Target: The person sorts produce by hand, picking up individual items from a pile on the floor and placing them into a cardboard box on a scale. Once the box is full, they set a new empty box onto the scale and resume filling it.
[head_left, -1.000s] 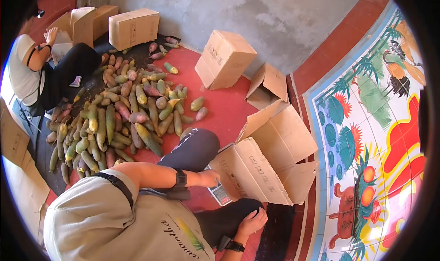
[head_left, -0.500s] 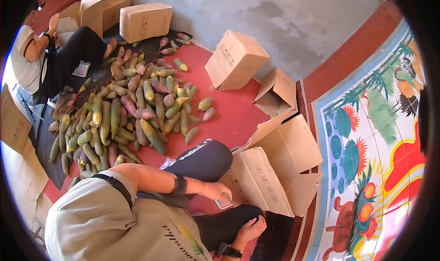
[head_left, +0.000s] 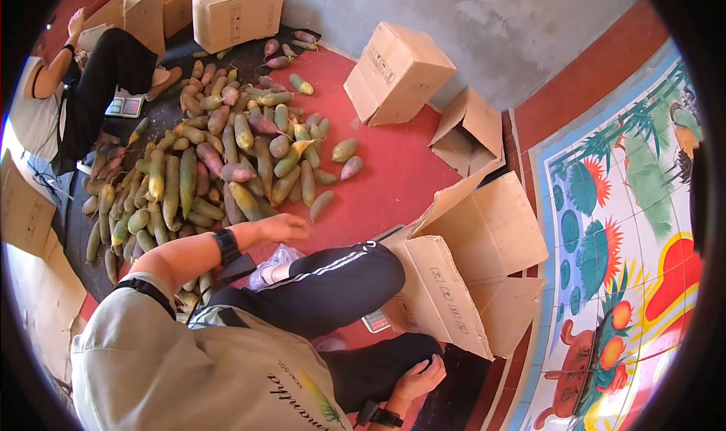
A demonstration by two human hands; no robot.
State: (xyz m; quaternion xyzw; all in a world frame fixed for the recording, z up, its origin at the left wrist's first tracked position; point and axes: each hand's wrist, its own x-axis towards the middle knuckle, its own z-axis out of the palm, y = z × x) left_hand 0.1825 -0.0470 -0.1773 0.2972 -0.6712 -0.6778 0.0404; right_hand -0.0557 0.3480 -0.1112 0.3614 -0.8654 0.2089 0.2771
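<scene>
My left hand (head_left: 283,230) is over the red mat beside the right edge of the pile of radishes (head_left: 174,178), its fingers loosely stretched and nothing visible in them. Green, yellowish and purplish radishes make up the pile, and a loose one (head_left: 321,206) lies close to that hand. On my bent knee rests my right hand (head_left: 420,376), open and holding nothing. A small scale (head_left: 376,322) shows partly between my legs, beside an open cardboard box (head_left: 446,295).
Another person in a light shirt (head_left: 38,121) sits at the upper left near a second scale (head_left: 125,106). Cardboard boxes (head_left: 238,15) stand along the wall, with a closed one (head_left: 397,72) and an open one (head_left: 469,132) farther right. A painted tile panel (head_left: 620,219) fills the right side.
My left hand has left the small scale and moved up and left toward the pile. My right hand stays on my knee. The view has shifted slightly.
</scene>
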